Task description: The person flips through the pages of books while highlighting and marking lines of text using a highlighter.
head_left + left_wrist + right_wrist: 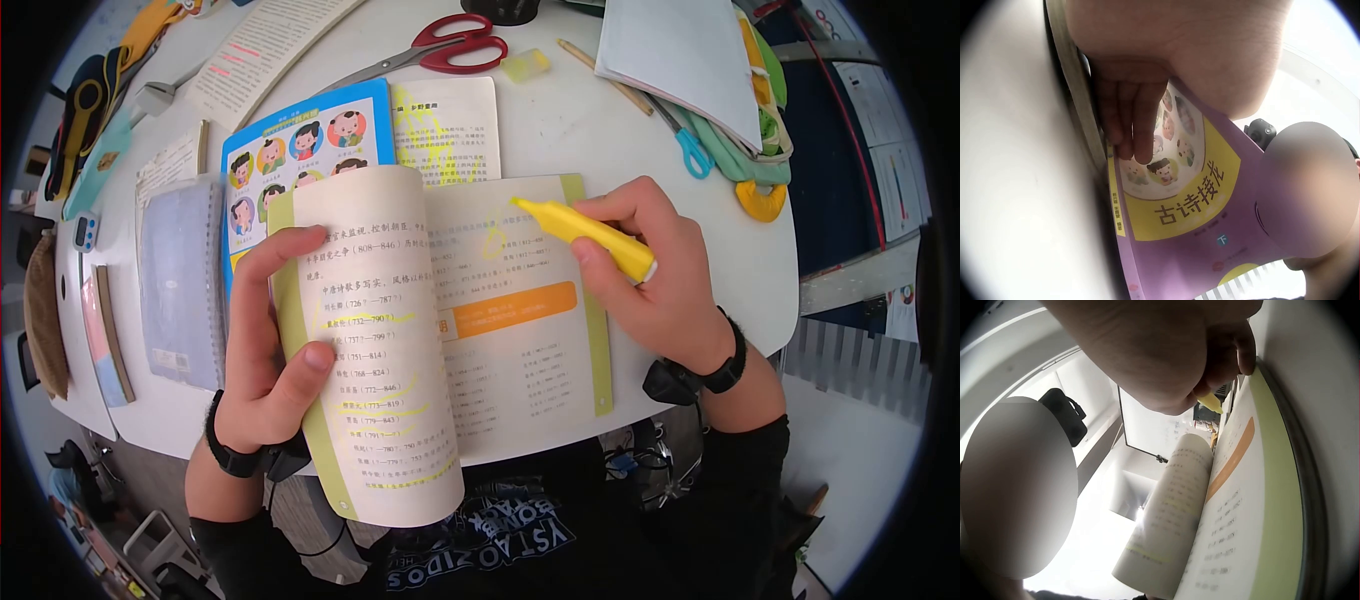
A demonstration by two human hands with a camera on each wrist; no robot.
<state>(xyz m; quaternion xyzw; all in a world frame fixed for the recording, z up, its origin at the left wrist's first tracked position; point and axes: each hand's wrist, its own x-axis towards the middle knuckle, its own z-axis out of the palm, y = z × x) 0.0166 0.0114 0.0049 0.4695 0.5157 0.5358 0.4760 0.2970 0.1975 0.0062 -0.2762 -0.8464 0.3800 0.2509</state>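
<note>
An open book lies at the table's front, its left page (375,400) lifted and curved, with yellow marks on several lines. My left hand (275,350) grips the book's left side, thumb on the page; in the left wrist view the fingers of the left hand (1132,112) lie against the purple cover (1179,262). My right hand (665,275) pinches a yellow highlighter (610,245) above the right page (520,380), its tip near the top lines. In the right wrist view the right hand (1166,356) is above the page, the highlighter (1211,402) partly hidden.
Behind the book lie a blue illustrated book (300,130), another printed page (450,130) and red-handled scissors (460,45). A clear notebook (182,290) is at the left. White paper (685,70), blue-handled scissors (693,152) and a green pouch (735,165) sit at the back right.
</note>
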